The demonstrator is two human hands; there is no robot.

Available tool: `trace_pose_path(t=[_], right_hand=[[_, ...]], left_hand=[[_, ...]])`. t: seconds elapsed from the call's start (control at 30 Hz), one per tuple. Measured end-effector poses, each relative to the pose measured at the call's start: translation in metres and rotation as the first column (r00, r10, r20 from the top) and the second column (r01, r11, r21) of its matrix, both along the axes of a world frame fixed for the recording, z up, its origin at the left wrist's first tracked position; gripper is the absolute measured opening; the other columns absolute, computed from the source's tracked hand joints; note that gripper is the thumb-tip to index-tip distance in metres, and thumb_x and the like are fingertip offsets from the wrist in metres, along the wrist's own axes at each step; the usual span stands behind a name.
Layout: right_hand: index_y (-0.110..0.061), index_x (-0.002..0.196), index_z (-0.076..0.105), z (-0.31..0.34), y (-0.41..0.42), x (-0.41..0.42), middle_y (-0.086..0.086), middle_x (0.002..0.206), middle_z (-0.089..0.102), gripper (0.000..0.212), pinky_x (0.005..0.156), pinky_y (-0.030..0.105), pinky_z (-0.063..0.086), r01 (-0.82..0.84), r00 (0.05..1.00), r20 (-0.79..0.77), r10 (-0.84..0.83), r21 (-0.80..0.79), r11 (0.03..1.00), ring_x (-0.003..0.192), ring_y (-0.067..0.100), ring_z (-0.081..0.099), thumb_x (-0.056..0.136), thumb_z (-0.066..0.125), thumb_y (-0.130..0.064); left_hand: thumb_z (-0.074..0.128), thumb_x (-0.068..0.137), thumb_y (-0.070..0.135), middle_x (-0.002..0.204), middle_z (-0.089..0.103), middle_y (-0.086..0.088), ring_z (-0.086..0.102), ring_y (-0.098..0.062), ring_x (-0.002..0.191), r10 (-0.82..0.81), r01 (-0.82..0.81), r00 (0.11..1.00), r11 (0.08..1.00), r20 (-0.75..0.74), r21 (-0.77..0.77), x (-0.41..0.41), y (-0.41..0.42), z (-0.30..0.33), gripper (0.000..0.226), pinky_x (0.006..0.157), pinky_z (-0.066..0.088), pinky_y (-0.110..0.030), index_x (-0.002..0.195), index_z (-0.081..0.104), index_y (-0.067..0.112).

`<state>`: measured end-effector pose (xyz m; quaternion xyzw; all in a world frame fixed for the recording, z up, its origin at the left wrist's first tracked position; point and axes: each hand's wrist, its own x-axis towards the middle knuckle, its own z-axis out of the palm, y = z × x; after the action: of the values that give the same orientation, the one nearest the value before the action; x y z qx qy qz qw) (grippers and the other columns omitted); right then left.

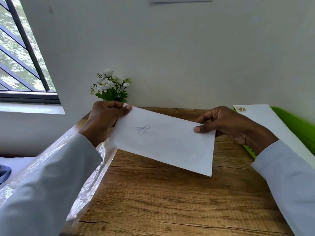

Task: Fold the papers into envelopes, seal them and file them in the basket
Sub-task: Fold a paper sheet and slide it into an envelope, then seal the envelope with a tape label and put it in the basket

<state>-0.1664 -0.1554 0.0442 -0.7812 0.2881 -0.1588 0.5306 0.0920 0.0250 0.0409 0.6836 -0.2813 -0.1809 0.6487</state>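
A white envelope (pixel 163 142) with a faint pen scribble on its face is held up above the wooden table (pixel 153 198), tilted down to the right. My left hand (pixel 102 120) pinches its upper left corner. Its right edge is pinched by my right hand (pixel 233 125), thumb on the front. At the far right a green basket (pixel 296 123) holds another white envelope (pixel 265 120) with a small stamp at its corner.
A small bunch of white artificial flowers (pixel 110 86) stands at the back of the table against the wall. A clear plastic sleeve (pixel 92 178) lies along the table's left edge under my left sleeve. A barred window (pixel 20 57) is at the left.
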Motion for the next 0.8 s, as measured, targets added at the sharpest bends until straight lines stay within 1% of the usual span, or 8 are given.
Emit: trace_pose_path(t=[0.1,0.17,0.23,0.3,0.43,0.57,0.67,0.8], right_hand=[[-0.002,0.096,0.071,-0.015,-0.011,0.001,0.011,0.086,0.076,0.022,0.059,0.025,0.057,0.087,0.996,-0.018,-0.085,0.077,0.993,0.075,0.017,0.073,0.074,0.078,0.0],[-0.002,0.094,0.07,-0.024,-0.015,0.002,0.009,0.084,0.076,0.021,0.058,0.024,0.058,0.108,0.993,-0.062,-0.102,0.105,0.989,0.073,0.015,0.073,0.075,0.077,0.003],[-0.002,0.089,0.071,-0.031,-0.017,0.005,0.008,0.08,0.076,0.016,0.057,0.023,0.058,0.109,0.989,-0.109,-0.097,0.108,0.988,0.072,0.015,0.074,0.076,0.076,0.005],[-0.001,0.089,0.071,-0.036,-0.019,0.008,0.009,0.081,0.075,0.016,0.059,0.024,0.059,0.12,0.982,-0.158,-0.103,0.104,0.987,0.073,0.016,0.073,0.076,0.076,0.007],[0.0,0.088,0.074,-0.048,-0.021,0.011,0.012,0.083,0.075,0.017,0.069,0.03,0.06,0.11,0.964,-0.246,-0.099,0.031,0.993,0.075,0.02,0.07,0.073,0.079,0.006],[-0.003,0.086,0.073,-0.044,-0.021,0.013,0.006,0.072,0.072,0.02,0.054,0.022,0.053,0.075,0.947,-0.307,-0.096,-0.08,0.994,0.058,0.01,0.065,0.07,0.084,0.001],[-0.009,0.086,0.074,-0.033,-0.018,0.023,0.0,0.073,0.071,0.02,0.049,0.015,0.047,0.067,0.932,-0.329,-0.155,-0.265,0.962,0.057,0.004,0.062,0.07,0.086,-0.01],[-0.013,0.083,0.077,-0.011,-0.012,0.051,-0.004,0.069,0.073,0.015,0.056,0.017,0.047,0.058,0.979,-0.153,-0.135,-0.422,0.904,0.059,0.005,0.064,0.07,0.086,-0.015]], left_hand=[[0.076,0.077,0.003,0.074,0.073,-0.006,0.071,-0.016,0.062,-0.082,0.086,0.996,0.983,-0.029,0.16,0.018,0.006,-0.01,0.008,0.058,0.059,-0.027,0.078,0.07,0.006],[0.074,0.076,-0.005,0.08,0.073,-0.012,0.072,-0.016,0.062,-0.157,0.167,0.986,0.949,-0.058,0.268,0.027,0.009,-0.017,0.009,0.055,0.059,-0.024,0.082,0.069,0.0],[0.072,0.076,-0.011,0.076,0.072,-0.012,0.071,-0.013,0.056,-0.165,0.174,0.985,0.92,-0.053,0.353,0.032,0.01,-0.025,0.011,0.051,0.057,-0.021,0.083,0.069,-0.003],[0.073,0.074,-0.012,0.073,0.07,-0.012,0.068,-0.012,0.051,-0.157,0.139,0.988,0.896,0.008,0.422,0.036,0.01,-0.032,0.013,0.046,0.053,-0.017,0.085,0.069,-0.006],[0.08,0.069,-0.007,0.079,0.069,-0.018,0.066,-0.02,0.062,-0.21,0.108,0.968,0.844,0.139,0.525,0.04,0.007,-0.05,0.019,0.049,0.055,-0.019,0.085,0.07,-0.006],[0.088,0.064,0.003,0.07,0.072,-0.012,0.066,-0.022,0.064,-0.243,0.069,0.937,0.833,0.252,0.548,0.044,0.005,-0.056,0.019,0.067,0.059,-0.032,0.075,0.072,0.005],[0.082,0.071,-0.001,0.066,0.072,-0.01,0.068,-0.019,0.062,-0.246,0.072,0.923,0.865,0.295,0.497,0.048,0.007,-0.051,0.012,0.061,0.058,-0.026,0.073,0.074,0.008],[0.073,0.081,-0.002,0.067,0.072,-0.013,0.069,-0.025,0.064,-0.219,0.066,0.903,0.921,0.37,0.384,0.062,0.02,-0.039,0.015,0.062,0.061,-0.027,0.072,0.074,0.01]])
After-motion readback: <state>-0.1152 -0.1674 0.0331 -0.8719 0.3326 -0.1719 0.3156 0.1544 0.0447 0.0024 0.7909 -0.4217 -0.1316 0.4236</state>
